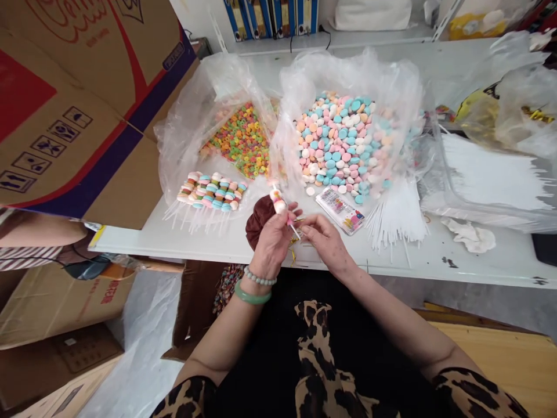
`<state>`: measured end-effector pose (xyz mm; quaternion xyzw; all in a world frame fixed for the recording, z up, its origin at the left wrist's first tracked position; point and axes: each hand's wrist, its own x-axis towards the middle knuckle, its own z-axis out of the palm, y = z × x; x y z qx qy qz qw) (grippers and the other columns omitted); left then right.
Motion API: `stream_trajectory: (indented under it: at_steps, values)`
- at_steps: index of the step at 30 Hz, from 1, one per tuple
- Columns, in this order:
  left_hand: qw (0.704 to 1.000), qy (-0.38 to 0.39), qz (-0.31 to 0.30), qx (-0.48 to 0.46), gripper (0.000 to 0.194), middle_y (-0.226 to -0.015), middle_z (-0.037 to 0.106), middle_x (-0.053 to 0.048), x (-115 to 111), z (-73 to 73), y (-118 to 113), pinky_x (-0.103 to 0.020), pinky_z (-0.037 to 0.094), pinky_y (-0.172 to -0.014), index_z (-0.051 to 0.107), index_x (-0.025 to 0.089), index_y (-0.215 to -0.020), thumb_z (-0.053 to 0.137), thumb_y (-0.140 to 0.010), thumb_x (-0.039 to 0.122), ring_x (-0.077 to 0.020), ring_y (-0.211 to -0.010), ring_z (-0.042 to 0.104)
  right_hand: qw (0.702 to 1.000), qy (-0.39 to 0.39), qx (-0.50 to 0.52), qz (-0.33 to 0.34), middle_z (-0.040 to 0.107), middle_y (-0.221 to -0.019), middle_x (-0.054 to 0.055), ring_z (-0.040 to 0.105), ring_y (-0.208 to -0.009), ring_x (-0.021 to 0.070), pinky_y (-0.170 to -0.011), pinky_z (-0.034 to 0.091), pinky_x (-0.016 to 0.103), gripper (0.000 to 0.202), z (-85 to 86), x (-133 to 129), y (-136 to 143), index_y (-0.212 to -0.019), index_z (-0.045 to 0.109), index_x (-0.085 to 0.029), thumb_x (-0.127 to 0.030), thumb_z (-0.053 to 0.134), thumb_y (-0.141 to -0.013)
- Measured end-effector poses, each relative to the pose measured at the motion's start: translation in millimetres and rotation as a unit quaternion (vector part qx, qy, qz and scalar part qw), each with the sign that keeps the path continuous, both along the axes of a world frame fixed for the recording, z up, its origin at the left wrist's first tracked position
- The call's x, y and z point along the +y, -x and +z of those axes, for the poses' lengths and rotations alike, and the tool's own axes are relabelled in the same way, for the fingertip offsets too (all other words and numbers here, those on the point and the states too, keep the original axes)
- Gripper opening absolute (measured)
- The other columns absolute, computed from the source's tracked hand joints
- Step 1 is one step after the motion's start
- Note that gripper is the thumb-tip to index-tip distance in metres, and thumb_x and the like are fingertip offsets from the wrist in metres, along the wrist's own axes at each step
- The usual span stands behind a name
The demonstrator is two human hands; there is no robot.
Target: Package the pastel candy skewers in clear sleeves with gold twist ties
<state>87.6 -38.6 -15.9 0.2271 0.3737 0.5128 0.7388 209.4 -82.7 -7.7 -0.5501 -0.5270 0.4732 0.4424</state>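
Note:
My left hand [270,237] is closed around a candy skewer [277,200], its pale sweets in clear wrap pointing up and its white stick slanting down to the right. My right hand [324,237] pinches beside that stick's lower end; what lies between its fingertips is too small to make out. Thin gold twist ties [293,254] lie on the table just below the hands. A brown cloth bundle [258,223] rests behind my left wrist. To the left, a group of finished candy skewers [213,191] lies side by side, sticks toward me.
Open plastic bags hold ring-shaped candies [243,139] and pastel tablet candies [339,139]. A packet of printed bags [340,210] and white sticks [398,217] lie right of them. A tray of white sticks [496,174] stands farther right. A large carton [87,104] fills the left side.

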Motion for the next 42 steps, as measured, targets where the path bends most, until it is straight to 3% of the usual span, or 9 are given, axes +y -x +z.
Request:
stream_trajectory:
  at_steps: [3, 6, 13, 18, 22, 26, 30, 37, 42]
  values:
    - [0.993, 0.071, 0.064, -0.071, 0.012, -0.091, 0.067, -0.003, 5, 9.7, -9, -0.019, 0.050, -0.080, 0.066, 0.014, -0.079, 0.059, -0.088, 0.019, -0.0098, -0.085, 0.063, 0.902, -0.237, -0.357, -0.055, 0.066, -0.110, 0.012, 0.059, -0.099, 0.0236, -0.085, 0.046, 0.039, 0.022, 11.7, 8, 9, -0.109, 0.061, -0.019, -0.028, 0.050, -0.093]
    - [0.973, 0.163, 0.067, -0.147, 0.024, -0.077, 0.063, -0.001, 6, 21.2, -19, -0.017, 0.050, -0.078, 0.062, 0.014, -0.077, 0.046, -0.095, 0.018, -0.0075, -0.077, 0.062, 0.833, -0.295, -0.467, -0.039, 0.069, -0.099, 0.015, 0.060, -0.089, 0.0225, -0.083, 0.044, 0.039, 0.024, 15.6, 21, 15, -0.096, 0.066, -0.014, -0.021, 0.043, -0.097]
    - [0.989, 0.094, -0.056, -0.098, 0.011, -0.090, 0.070, -0.006, 7, 26.4, -2, -0.023, 0.052, -0.074, 0.070, 0.016, -0.091, 0.065, -0.083, 0.021, -0.0170, -0.095, 0.066, 0.987, -0.107, -0.103, 0.052, 0.054, -0.056, -0.003, 0.043, -0.050, 0.0104, -0.049, 0.042, 0.022, 0.045, 14.8, 44, 5, -0.066, 0.062, -0.018, -0.035, 0.035, -0.097]
    - [0.979, -0.124, -0.151, 0.060, 0.010, -0.134, 0.061, -0.009, -3, 24.4, 37, -0.031, 0.048, -0.095, 0.073, 0.016, -0.072, 0.080, -0.067, 0.019, -0.0271, -0.125, 0.053, 0.975, 0.012, 0.104, 0.197, 0.055, -0.059, -0.004, 0.040, -0.042, 0.0092, -0.050, 0.045, 0.024, 0.041, -1.1, 22, 8, -0.080, 0.063, -0.017, -0.036, 0.032, -0.100]
    - [0.983, -0.099, -0.077, 0.134, 0.021, -0.109, 0.071, -0.011, -5, 20.5, 75, -0.030, 0.054, -0.076, 0.070, 0.014, -0.069, 0.080, -0.070, 0.032, -0.0237, -0.095, 0.068, 0.973, -0.117, -0.071, 0.184, 0.068, -0.083, 0.004, 0.058, -0.071, 0.0128, -0.066, 0.046, 0.023, 0.032, -25.1, -9, 14, -0.086, 0.069, -0.014, -0.033, 0.045, -0.097]
    - [0.992, -0.051, -0.044, 0.111, 0.028, -0.076, 0.069, -0.006, -7, 5.8, 96, -0.025, 0.048, -0.051, 0.067, 0.014, -0.073, 0.078, -0.072, 0.040, -0.0134, -0.055, 0.062, 0.855, -0.323, -0.316, 0.256, 0.062, -0.129, 0.013, 0.053, -0.108, 0.0233, -0.088, 0.042, 0.037, 0.027, -55.5, -12, 23, -0.117, 0.065, -0.017, -0.020, 0.052, -0.094]
    - [0.995, 0.004, -0.029, 0.099, 0.029, -0.065, 0.063, -0.002, -14, -13.5, 90, -0.019, 0.040, -0.045, 0.064, 0.012, -0.071, 0.080, -0.068, 0.036, -0.0077, -0.046, 0.054, 0.759, -0.406, -0.431, 0.272, 0.066, -0.121, 0.012, 0.052, -0.107, 0.0233, -0.088, 0.041, 0.039, 0.024, -81.0, 24, 14, -0.104, 0.068, -0.016, -0.015, 0.045, -0.096]
    - [0.979, 0.185, 0.007, 0.090, 0.022, -0.044, 0.043, 0.007, -16, -23.5, 64, -0.015, 0.013, -0.032, 0.059, 0.013, -0.068, 0.070, -0.075, 0.031, -0.0007, -0.030, 0.023, 0.877, -0.341, -0.314, 0.127, 0.069, -0.112, 0.007, 0.053, -0.104, 0.0229, -0.094, 0.041, 0.041, 0.019, -64.1, 56, -36, -0.085, 0.073, -0.022, -0.026, 0.056, -0.092]
    - [0.975, 0.193, -0.013, 0.110, 0.022, -0.041, 0.039, 0.008, -15, -20.1, 44, -0.016, 0.009, -0.032, 0.056, 0.015, -0.066, 0.065, -0.076, 0.032, -0.0013, -0.028, 0.022, 0.980, -0.153, -0.126, -0.003, 0.066, -0.080, 0.002, 0.058, -0.079, 0.0182, -0.078, 0.045, 0.035, 0.014, -51.4, 48, -57, -0.081, 0.074, -0.023, -0.030, 0.062, -0.083]
